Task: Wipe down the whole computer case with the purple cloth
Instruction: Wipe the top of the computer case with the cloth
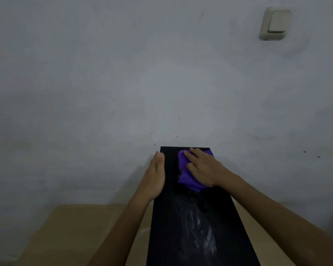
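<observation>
A black computer case (181,237) stands in the lower middle, its long top face running away from me to the wall. Pale dusty smears show on the near half of that top. The purple cloth (188,178) lies crumpled at the far end of the top. My right hand (202,166) presses flat on the cloth, fingers spread and pointing left. My left hand (155,175) rests edge-on against the case's upper left side, fingers straight and together, holding nothing.
A grey plastered wall (123,83) rises right behind the case. A beige wall switch (275,23) sits at the upper right. Brown cardboard (75,233) covers the surface under and to the left of the case.
</observation>
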Action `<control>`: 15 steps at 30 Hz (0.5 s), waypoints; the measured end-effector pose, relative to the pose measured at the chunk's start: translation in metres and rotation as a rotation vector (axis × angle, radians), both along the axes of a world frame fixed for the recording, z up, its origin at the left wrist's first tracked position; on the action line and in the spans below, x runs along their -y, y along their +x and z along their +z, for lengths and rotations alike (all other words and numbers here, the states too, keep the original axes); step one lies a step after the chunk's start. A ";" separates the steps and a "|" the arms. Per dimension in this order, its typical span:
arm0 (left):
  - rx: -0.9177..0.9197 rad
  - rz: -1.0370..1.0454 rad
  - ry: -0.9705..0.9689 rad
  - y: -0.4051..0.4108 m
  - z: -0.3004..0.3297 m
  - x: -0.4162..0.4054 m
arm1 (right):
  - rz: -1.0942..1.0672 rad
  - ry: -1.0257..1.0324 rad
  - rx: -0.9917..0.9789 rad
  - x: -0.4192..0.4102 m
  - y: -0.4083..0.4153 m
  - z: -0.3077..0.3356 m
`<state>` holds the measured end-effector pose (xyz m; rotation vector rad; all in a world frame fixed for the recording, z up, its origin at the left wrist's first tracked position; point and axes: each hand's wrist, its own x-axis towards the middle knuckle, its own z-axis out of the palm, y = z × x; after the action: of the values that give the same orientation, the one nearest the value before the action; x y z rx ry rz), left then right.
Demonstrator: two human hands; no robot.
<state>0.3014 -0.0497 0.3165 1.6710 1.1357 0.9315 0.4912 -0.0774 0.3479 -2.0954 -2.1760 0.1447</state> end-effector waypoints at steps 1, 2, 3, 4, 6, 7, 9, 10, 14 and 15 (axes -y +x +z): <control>-0.007 0.000 0.001 -0.001 0.001 0.000 | -0.020 -0.002 0.003 -0.007 -0.003 0.001; -0.015 -0.003 0.000 -0.001 0.001 -0.001 | -0.027 -0.008 0.006 -0.014 -0.007 0.004; -0.022 -0.006 0.003 -0.001 0.001 -0.001 | -0.021 -0.015 0.008 -0.023 -0.012 0.006; -0.028 -0.006 0.008 -0.001 0.001 -0.002 | -0.004 -0.023 0.012 -0.031 -0.017 0.008; -0.035 0.003 0.013 -0.002 0.001 -0.003 | 0.049 -0.041 0.026 -0.042 -0.026 0.011; -0.038 0.009 0.011 -0.001 0.001 -0.003 | 0.074 -0.048 0.030 -0.043 -0.028 0.012; -0.037 0.016 0.008 -0.001 0.000 -0.002 | 0.110 -0.058 0.026 -0.032 -0.027 0.011; -0.030 0.019 0.008 -0.001 0.000 -0.002 | 0.121 -0.057 0.024 -0.022 -0.025 0.009; -0.027 0.010 -0.007 0.000 0.001 0.000 | 0.043 -0.027 0.015 0.025 -0.007 -0.001; -0.030 0.005 -0.011 0.000 0.001 0.000 | -0.003 -0.018 0.018 0.032 -0.001 -0.004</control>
<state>0.3010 -0.0499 0.3179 1.6791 1.1631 0.9052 0.4898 -0.1092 0.3435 -2.1182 -2.1893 0.1457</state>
